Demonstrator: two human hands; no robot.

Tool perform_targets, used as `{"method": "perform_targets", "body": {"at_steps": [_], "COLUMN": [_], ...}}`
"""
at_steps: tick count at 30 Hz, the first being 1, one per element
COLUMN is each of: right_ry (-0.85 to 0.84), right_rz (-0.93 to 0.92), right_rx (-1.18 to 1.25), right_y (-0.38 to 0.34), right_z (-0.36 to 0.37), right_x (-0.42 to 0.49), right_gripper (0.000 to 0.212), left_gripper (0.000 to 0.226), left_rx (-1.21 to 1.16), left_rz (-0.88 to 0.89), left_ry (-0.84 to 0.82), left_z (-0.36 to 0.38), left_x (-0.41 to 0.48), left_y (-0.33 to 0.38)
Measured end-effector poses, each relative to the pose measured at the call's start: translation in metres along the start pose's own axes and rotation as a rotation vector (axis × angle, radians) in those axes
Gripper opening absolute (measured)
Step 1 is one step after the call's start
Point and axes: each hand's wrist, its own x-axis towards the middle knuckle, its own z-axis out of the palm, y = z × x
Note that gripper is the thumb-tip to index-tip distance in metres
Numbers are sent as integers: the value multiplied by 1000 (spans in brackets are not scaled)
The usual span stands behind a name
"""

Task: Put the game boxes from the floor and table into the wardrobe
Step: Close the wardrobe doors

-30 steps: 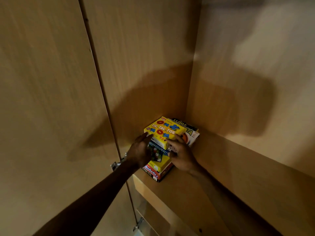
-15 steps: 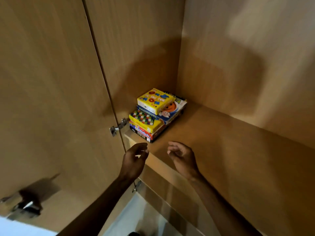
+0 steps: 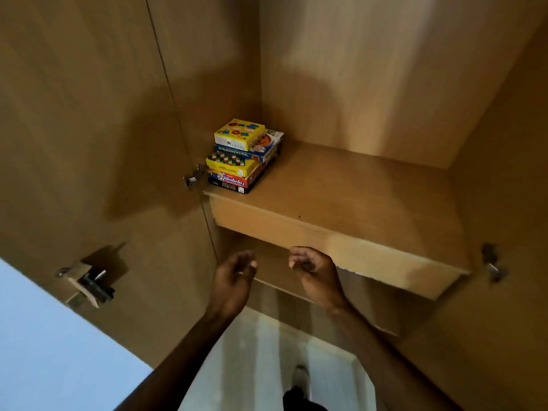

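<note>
A stack of several game boxes [image 3: 241,161] stands in the left back corner of the wardrobe shelf [image 3: 355,203]. A yellow tic-tac-toe box [image 3: 238,134] lies on top, a black chess box [image 3: 229,186] at the bottom. My left hand [image 3: 234,280] and my right hand [image 3: 314,271] hang in front of and below the shelf edge, well clear of the stack. Both hands hold nothing, with fingers loosely curled and apart.
The open left wardrobe door [image 3: 74,143] carries a lock [image 3: 89,281] and a hinge [image 3: 192,178]. Another hinge [image 3: 492,265] sits on the right side panel. Light floor [image 3: 267,351] and a foot [image 3: 301,378] show below.
Both hands let go of the stack and drew back toward me, below the shelf edge. The view pulled away, so the stack looks farther off.
</note>
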Motion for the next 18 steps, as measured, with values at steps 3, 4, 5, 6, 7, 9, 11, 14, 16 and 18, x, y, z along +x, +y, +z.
{"method": "perform_targets", "body": {"at_steps": [3,4,5,6,7,9,11,14,16,18], "right_ry": [43,65,81,88,107,107,133,174,185,215], "right_rz": [-3,28,31,31,61,61,62,48,48,39], "right_rx": [-2,2,-1,13,-11,-20,-39,-27,-32,-60], "right_y": [1,-4,-6,-10,-13,-17,-30,-38,-36,-37], "right_z": [2,4,7,11,8,5,-10,-30,-51,-77], "right_x": [-26,-46,-74,-79,-135,-167,-220,-276,-309,-342], "right_gripper": [25,25,25,25,25,24,26,26,26,27], "left_gripper": [19,19,20,20,21,23,23,24,24,25], "left_rx": [-79,-79,-91,-86,-87,-96,-104,-92,-81,-79], "left_rz": [-13,-17,-30,-16,-28,-24,-14,5,16,23], "left_ry": [18,9,-8,-6,-59,-50,-85,-134,-145,-173], "left_z": [-7,-15,-23,-26,-36,-41,-45,-39,-27,-8], "left_x": [-22,-38,-61,-61,-109,-135,-179,-228,-260,-290], "left_y": [-10,-8,-11,-16,-9,-9,3,15,28,42]}}
